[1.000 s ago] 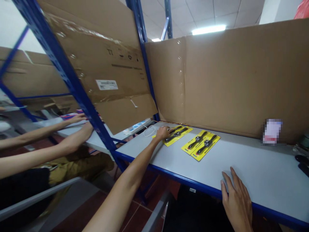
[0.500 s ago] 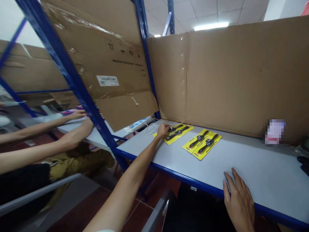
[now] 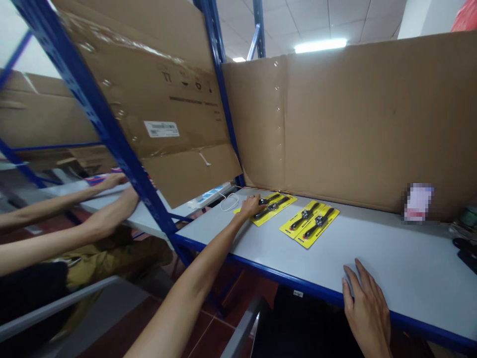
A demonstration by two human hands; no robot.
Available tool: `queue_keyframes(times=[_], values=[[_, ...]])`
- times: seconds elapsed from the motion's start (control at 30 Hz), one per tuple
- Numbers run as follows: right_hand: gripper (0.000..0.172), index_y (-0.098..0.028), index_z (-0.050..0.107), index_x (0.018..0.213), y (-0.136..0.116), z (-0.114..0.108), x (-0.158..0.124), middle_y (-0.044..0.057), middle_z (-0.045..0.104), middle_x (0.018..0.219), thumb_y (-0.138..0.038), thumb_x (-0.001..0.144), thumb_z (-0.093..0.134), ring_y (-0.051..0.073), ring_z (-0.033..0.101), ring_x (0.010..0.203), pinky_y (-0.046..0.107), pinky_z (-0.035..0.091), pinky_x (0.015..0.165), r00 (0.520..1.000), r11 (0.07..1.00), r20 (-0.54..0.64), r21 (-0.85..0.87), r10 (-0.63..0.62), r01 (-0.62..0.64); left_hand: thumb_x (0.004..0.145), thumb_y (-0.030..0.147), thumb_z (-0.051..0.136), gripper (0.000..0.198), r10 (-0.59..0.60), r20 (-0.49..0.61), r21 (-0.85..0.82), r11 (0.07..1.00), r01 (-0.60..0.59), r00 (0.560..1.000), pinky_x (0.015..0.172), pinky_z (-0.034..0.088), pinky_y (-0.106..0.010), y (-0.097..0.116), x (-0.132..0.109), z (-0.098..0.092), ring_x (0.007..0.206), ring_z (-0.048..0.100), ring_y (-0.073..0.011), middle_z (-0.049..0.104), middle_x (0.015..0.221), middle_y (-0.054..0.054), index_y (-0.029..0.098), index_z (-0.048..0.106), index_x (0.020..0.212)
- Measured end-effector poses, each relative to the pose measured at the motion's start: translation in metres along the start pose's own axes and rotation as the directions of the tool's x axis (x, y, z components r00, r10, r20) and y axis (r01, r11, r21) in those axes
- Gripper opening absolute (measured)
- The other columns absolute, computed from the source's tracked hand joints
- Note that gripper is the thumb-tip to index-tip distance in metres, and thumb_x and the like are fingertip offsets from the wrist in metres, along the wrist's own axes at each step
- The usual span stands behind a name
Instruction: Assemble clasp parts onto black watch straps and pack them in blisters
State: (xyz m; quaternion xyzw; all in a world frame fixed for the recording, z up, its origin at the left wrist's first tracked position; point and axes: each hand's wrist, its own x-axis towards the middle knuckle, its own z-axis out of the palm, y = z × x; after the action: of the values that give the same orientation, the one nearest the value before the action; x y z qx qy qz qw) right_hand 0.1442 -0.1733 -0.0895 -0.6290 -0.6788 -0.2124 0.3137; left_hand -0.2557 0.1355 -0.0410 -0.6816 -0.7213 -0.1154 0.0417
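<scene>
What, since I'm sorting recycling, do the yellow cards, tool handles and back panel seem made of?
Yellow cards: probably smooth printed cardboard; thin, flat, lettered.
Tool handles: maybe painted metal or plastic; dark, slightly glossy, so unsettled.
Back panel: likely matte cardboard; dull brown, vertically creased.

Yellow cards (image 3: 310, 225) bearing black tools (image 3: 320, 220) are laid flat, right of lower centre — other cards (image 3: 275, 208), partly covered, nearer mid-frame.

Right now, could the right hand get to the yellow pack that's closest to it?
Probably yes. The right hand lies open, with only tabletop showing between it and that yellow pack. The left hand is farther left, out of the way.
</scene>
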Motion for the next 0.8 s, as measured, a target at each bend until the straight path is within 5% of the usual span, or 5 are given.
queue_keyframes(times=[0.8], values=[[0.037, -0.018, 0.069, 0.122, -0.006, 0.001, -0.003, 0.014, 0.058, 0.143, -0.031, 0.102, 0.04, 0.03, 0.06, 0.121, 0.044, 0.05, 0.099, 0.998, 0.998, 0.014, 0.035, 0.054, -0.055, 0.093, 0.052, 0.051, 0.047, 0.026, -0.021, 0.125, 0.992, -0.023, 0.999, 0.089, 0.047, -0.038, 0.008, -0.01, -0.013, 0.113, 0.062, -0.0332, 0.064, 0.122, -0.02, 0.017, 0.048, 0.124]])
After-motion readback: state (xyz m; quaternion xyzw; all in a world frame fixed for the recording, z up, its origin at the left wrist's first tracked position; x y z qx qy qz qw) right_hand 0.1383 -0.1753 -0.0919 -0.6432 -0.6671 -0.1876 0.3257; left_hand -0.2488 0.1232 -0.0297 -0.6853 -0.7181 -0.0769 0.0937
